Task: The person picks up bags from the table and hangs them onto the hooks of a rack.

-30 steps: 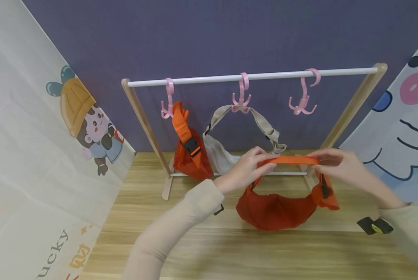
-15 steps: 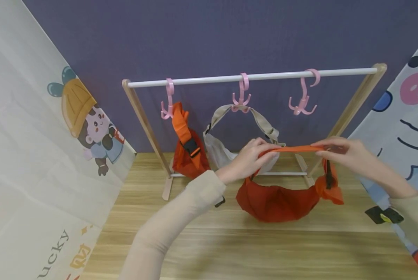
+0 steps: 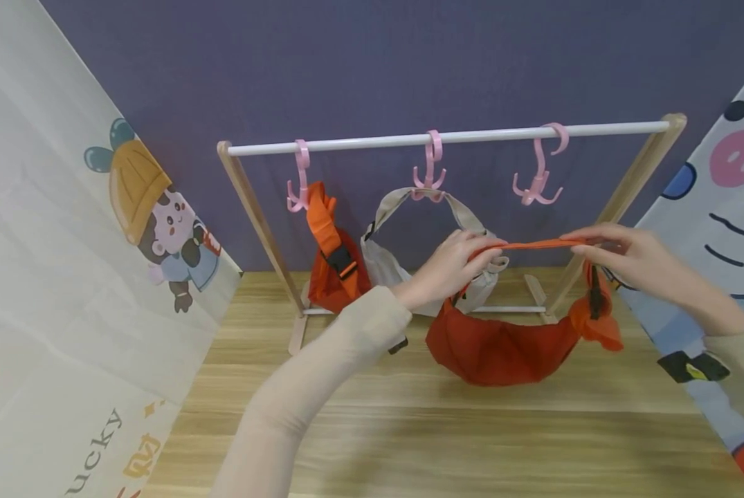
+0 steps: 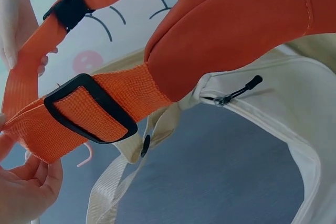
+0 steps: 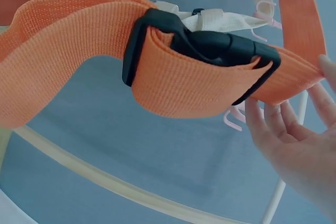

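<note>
A red-orange waist bag [image 3: 502, 349] hangs in the air from its orange strap [image 3: 541, 244], in front of the rack's right half. My left hand [image 3: 446, 266] pinches the strap's left part, and my right hand [image 3: 636, 261] pinches it further right, so the strap is stretched level between them. Close to the left fingers in the left wrist view is a black slider buckle [image 4: 111, 104]. The right wrist view has a fastened black clip buckle [image 5: 226, 46] beside the right fingertips. Above and behind the strap hangs a pink hook [image 3: 536, 187] with nothing on it.
A wooden rack with a white rail [image 3: 372, 142] stands against the blue-grey wall. An orange bag [image 3: 340, 277] hangs on the left pink hook [image 3: 300, 176], and an off-white bag [image 3: 384, 266] on the middle hook [image 3: 430, 166]. Printed curtains flank both sides.
Both hands have risen and shifted slightly right, lifting the waist bag with them. The strap between the hands is higher and now seen nearly edge-on. The hanging bags have stayed put.
</note>
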